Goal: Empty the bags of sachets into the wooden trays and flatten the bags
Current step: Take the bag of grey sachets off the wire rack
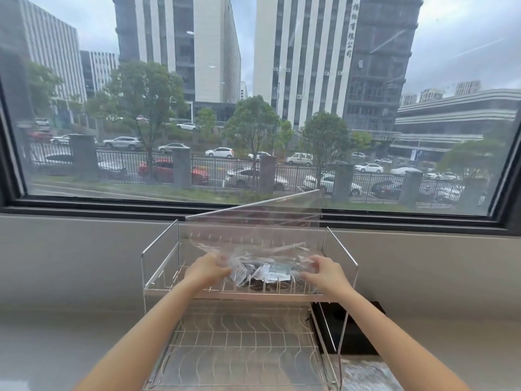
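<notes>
A clear plastic bag (262, 266) with several white and dark sachets inside lies on the upper tier of a metal wire rack (158, 266) on the counter by the window. My left hand (207, 270) grips the bag's left end. My right hand (324, 270) grips its right end. Both hands hold the bag just above the rack's upper wires. No wooden tray is in view.
The rack has a raised clear lid (253, 213) and a lower wire tier (239, 345). A black object (349, 328) sits right of the rack on the grey counter (70, 320). Crumpled clear plastic (366, 373) lies at the bottom right. A large window (253, 108) stands behind.
</notes>
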### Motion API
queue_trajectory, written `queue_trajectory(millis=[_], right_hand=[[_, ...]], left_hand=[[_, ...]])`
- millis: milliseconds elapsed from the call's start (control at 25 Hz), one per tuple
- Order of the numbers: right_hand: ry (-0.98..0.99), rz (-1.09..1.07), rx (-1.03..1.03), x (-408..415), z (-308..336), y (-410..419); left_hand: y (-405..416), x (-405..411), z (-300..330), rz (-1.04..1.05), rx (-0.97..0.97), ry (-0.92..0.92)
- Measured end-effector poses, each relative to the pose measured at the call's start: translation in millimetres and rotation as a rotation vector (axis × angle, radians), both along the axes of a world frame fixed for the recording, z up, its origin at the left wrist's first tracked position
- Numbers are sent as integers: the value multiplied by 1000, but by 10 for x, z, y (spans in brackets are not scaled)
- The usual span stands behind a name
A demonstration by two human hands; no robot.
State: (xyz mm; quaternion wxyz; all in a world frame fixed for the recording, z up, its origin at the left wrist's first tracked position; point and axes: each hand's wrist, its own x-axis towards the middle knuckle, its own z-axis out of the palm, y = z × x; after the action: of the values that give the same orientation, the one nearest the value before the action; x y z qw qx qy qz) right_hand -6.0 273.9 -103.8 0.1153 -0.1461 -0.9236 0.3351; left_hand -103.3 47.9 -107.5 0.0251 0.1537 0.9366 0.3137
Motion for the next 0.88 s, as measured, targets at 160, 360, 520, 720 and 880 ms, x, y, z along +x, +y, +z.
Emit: queue_trajectory(millis=[160, 360, 520, 720, 880], right_hand=[[99, -42, -56, -61, -36, 7], [274, -109, -216, -39, 124, 52], [400, -80, -345, 58, 400, 34], [588, 54, -459, 379, 758, -142], [606, 80, -486, 704, 603, -272]], left_hand=[[83, 19, -82, 32, 207, -30], [160, 132, 199, 102, 462, 111], [183, 330, 612, 38, 581, 226], [101, 669, 857, 14, 745, 318], [-27, 1014, 685, -1, 800, 393]])
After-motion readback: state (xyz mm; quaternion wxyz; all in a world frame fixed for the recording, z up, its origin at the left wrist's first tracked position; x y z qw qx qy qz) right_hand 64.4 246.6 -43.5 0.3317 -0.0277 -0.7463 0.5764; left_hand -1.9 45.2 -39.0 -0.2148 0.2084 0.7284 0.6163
